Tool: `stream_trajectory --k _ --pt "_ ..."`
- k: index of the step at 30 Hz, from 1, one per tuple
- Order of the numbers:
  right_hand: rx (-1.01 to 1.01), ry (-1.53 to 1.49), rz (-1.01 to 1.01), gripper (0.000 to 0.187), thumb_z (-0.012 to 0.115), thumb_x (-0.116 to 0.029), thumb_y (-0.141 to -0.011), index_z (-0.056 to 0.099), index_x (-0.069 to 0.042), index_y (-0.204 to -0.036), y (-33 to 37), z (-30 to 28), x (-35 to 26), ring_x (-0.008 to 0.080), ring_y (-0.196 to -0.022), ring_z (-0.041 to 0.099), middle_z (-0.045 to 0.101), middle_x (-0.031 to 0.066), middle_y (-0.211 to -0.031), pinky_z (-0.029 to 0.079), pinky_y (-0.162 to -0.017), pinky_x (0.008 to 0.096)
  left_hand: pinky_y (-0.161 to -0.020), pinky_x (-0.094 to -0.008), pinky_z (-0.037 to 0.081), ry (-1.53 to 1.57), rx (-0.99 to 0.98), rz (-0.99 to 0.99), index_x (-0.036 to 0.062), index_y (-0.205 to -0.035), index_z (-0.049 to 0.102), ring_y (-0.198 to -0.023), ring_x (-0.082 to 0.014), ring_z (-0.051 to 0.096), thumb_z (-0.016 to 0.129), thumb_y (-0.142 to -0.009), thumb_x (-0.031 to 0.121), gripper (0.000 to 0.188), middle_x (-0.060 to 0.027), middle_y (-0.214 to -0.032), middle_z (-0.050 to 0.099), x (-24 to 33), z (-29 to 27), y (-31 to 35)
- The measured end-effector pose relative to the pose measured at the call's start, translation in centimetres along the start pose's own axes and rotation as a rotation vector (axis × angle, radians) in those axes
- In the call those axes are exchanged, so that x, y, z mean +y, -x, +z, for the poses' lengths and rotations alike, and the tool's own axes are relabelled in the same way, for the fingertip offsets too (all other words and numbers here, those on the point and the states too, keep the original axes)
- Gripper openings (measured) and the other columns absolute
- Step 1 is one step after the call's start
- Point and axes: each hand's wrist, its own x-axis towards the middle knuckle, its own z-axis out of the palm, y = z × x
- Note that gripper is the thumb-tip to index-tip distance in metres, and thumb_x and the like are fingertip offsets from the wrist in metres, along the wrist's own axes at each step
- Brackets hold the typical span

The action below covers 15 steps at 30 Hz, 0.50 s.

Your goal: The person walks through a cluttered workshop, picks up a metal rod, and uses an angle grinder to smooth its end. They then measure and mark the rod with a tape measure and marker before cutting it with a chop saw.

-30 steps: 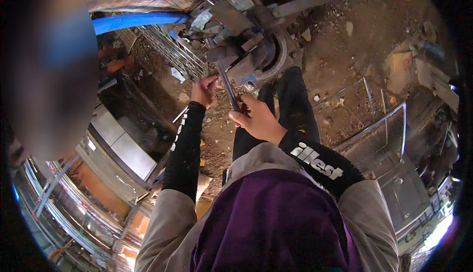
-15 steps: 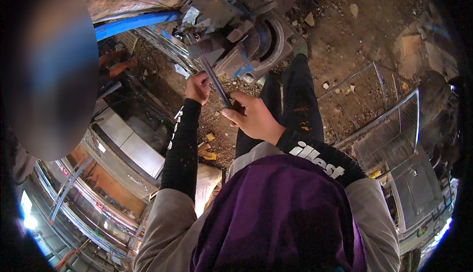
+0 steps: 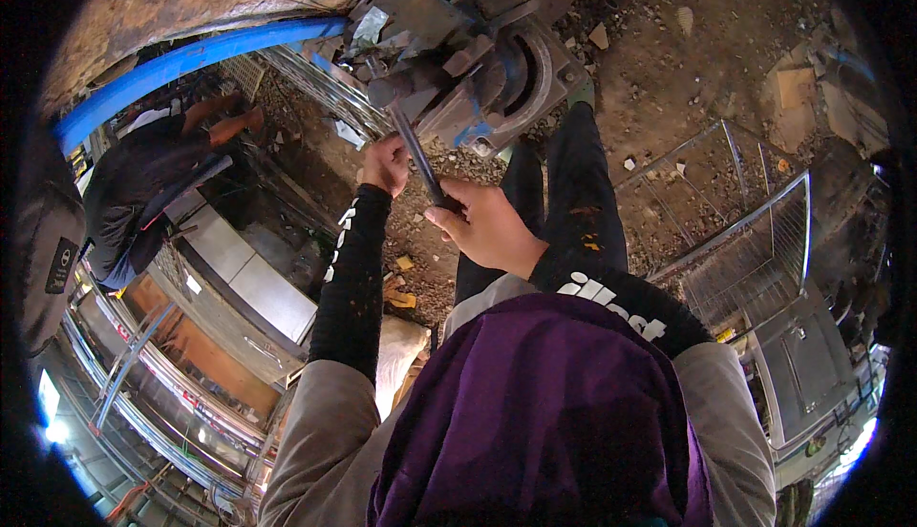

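My right hand (image 3: pixel 492 228) is closed round the lower end of a hammer (image 3: pixel 418 157) with a long dark handle. The hammer's head lies at the upper left, up against a heavy metal bench jig (image 3: pixel 549 97) with a curved groove and blue paint marks. Just left of the handle is my left hand (image 3: pixel 385 165), fingers curled in at the jig's near left edge. Whatever it grips, if anything, is hidden.
A blue metal beam (image 3: pixel 181 64) runs at the upper left, near a crouching person (image 3: pixel 143 183) in dark clothes. Bundled metal bars (image 3: pixel 320 88) lie beside the jig. A wire rack (image 3: pixel 745 231) and a grey metal cabinet (image 3: pixel 807 369) stand on the right. Stones litter the dirt floor.
My right hand has shifted slightly left and its fingers wrap the hammer handle more closely. The hammer's head sits slightly further right. The person at left, earlier behind a blurred patch, now shows.
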Motion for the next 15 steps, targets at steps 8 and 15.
stream_trajectory --k 8,15 --pt "0.139 0.243 -0.132 0.025 0.067 -0.015 -0.092 0.064 0.003 -0.109 0.4 -5.2 -0.9 0.0482 -0.089 0.065 0.065 0.0303 -0.092 0.052 -0.074 0.0489 -0.067 -0.0337 0.049 -0.489 0.017 0.176 -0.0024 -0.092 0.067 -0.069 -0.0193 0.060 0.060 -0.097 0.005 0.012 -0.0099 -0.074 0.064 2.7 1.9 0.7" --pt "0.253 0.220 -0.107 0.024 0.075 -0.018 -0.092 0.066 0.000 -0.104 -4.7 -14.9 -4.1 0.0156 -0.081 0.065 0.071 0.0108 -0.091 0.051 -0.073 0.0328 -0.064 -0.0350 0.050 -0.647 0.033 0.234 -0.0013 -0.088 0.065 -0.069 -0.0189 0.065 0.062 -0.101 0.013 0.019 -0.0112 -0.078 0.069 4.0 2.1 1.1"
